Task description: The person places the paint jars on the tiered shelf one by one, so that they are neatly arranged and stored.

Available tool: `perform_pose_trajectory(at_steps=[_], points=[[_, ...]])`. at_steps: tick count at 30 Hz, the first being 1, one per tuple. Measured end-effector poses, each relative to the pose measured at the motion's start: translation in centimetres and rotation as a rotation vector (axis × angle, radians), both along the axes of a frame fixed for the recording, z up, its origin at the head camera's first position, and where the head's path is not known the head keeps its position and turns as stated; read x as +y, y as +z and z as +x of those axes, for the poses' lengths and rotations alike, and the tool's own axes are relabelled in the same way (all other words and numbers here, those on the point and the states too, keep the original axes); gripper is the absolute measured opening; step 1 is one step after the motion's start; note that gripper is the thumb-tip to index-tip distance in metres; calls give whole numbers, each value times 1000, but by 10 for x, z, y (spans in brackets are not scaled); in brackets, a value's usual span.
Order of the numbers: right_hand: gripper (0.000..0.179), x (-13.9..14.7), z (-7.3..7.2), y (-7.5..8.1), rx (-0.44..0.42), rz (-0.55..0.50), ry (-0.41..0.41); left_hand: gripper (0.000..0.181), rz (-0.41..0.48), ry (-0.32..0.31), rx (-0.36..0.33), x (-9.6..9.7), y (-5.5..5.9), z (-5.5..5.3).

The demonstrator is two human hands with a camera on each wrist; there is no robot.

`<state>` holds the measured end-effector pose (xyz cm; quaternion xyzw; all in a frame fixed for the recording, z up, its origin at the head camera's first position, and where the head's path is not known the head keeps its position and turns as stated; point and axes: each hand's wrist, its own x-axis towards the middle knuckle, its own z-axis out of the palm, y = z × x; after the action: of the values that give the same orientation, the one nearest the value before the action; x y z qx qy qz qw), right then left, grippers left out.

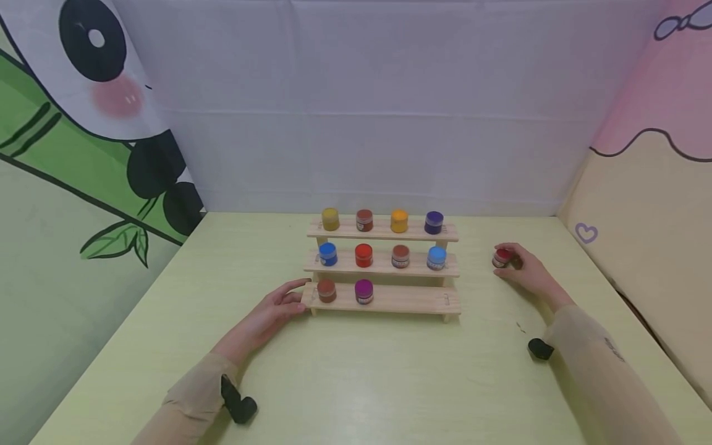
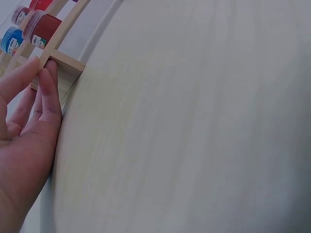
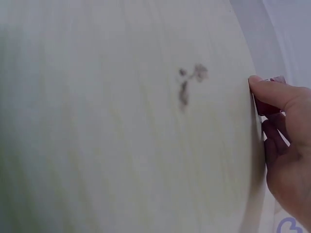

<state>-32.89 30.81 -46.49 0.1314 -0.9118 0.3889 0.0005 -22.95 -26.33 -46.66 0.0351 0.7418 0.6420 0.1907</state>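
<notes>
A three-step wooden rack (image 1: 389, 299) holds several small paint jars. My left hand (image 1: 276, 307) grips the left end of its lowest shelf; in the left wrist view, the thumb and fingers (image 2: 47, 90) close around the wood beside a brown-red jar (image 2: 42, 30). On that shelf stand a brown jar (image 1: 326, 291) and a purple jar (image 1: 364, 292), both left of its middle. Off to the right of the rack, my right hand (image 1: 525, 270) pinches a dark red paint jar (image 1: 501, 258) between thumb and fingers at the table. Part of this jar (image 3: 266, 108) hides behind the thumb in the right wrist view.
The middle shelf carries blue (image 1: 328, 254), red (image 1: 364, 255), brown (image 1: 400, 256) and light blue jars (image 1: 436, 258). Yellow, brown, orange and dark blue jars (image 1: 434, 223) line the top one. A pale cloth (image 1: 367, 123) hangs behind the light table (image 1: 389, 383).
</notes>
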Motion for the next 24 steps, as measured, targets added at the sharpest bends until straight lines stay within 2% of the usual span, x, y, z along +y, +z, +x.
perform_pose_trajectory(at_steps=[5,12,24], points=[[48,2,1,-2,36,25,7,66,-2,7,-7,1,2,1],[47,3,2,-4,64,36,-8,67,0,3,-11,0,3,2],[48,1,5,-2,44,28,-40,67,11,0,-22,-1,2,1]])
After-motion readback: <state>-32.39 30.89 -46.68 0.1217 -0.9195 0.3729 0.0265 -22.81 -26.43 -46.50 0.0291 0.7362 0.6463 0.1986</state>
